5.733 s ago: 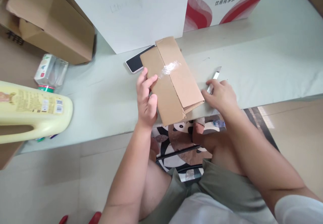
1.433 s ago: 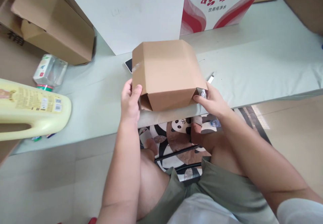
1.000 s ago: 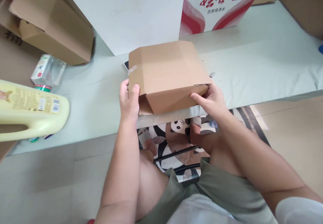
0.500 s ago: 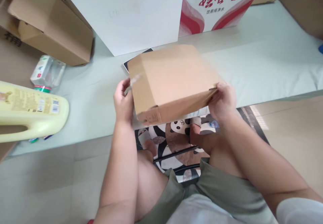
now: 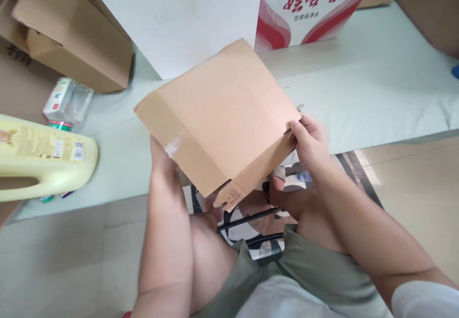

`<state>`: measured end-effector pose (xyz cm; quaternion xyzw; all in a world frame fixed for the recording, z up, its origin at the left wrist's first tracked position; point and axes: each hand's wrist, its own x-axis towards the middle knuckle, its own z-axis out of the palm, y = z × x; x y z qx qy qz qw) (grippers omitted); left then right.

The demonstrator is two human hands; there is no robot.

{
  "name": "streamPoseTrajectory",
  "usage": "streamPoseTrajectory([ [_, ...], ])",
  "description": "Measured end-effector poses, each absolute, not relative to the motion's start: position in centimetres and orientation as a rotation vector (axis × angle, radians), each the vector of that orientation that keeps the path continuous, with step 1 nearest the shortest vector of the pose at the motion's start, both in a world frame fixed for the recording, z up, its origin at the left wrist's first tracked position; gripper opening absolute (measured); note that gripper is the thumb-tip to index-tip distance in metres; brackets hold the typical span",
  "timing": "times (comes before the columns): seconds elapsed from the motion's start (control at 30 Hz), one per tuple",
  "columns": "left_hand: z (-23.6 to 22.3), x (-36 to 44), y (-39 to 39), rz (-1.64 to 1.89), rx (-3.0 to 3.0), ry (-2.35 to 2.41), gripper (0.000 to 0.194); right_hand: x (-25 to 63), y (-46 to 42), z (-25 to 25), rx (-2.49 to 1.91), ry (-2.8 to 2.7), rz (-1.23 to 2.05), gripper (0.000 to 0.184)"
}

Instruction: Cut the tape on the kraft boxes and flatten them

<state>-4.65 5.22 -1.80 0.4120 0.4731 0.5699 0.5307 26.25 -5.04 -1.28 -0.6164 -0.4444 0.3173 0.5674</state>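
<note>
A flat brown cardboard box hangs tilted over the front edge of the cloth-covered table. At its right corner, my right hand is closed on the box edge, the thumb lying on top. My left hand is behind the box's left side, close against it. Its fingers are hidden by the cardboard. A torn strip of clear tape clings to the left flap. At the near corner a small printed tab sticks out.
Behind stand a white carton and a red-and-white carton. To the left are an open cardboard box, a clear plastic bottle and a big yellow jug. The table's pale green cloth extends to the right.
The box has turned and tipped so more of its top face shows, its left corner swinging toward the left. My left hand has slid behind it, and my right hand keeps its corner.
</note>
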Motion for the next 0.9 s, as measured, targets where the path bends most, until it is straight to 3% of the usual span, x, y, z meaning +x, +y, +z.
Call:
streamPoseTrajectory([
  [0.17,-0.6,-4.2,4.5,1.279,0.749,0.976,0.048,26.2,-4.7,-0.7,-1.641,-1.208,0.510,0.022],
  [0.37,0.1,-4.3,5.1,1.351,0.827,0.961,0.047,26.6,-4.7,-1.1,-1.657,-0.958,0.976,0.040],
  [0.53,0.2,-4.2,4.8,1.395,0.846,0.913,0.048,26.3,-4.6,-0.7,-1.621,-0.934,0.881,0.036],
  [0.7,-0.7,-3.3,4.8,1.499,0.640,1.031,0.037,25.8,-4.7,-0.9,-1.209,-0.867,1.109,0.055],
  [0.8,-0.5,-2.4,4.6,1.461,0.620,1.006,0.029,25.0,-5.3,-0.2,-1.265,-0.850,1.287,0.050],
  [0.9,0.2,-1.6,4.3,1.388,0.584,0.969,0.036,25.2,-5.9,1.6,-1.294,-0.647,1.184,0.044],
])
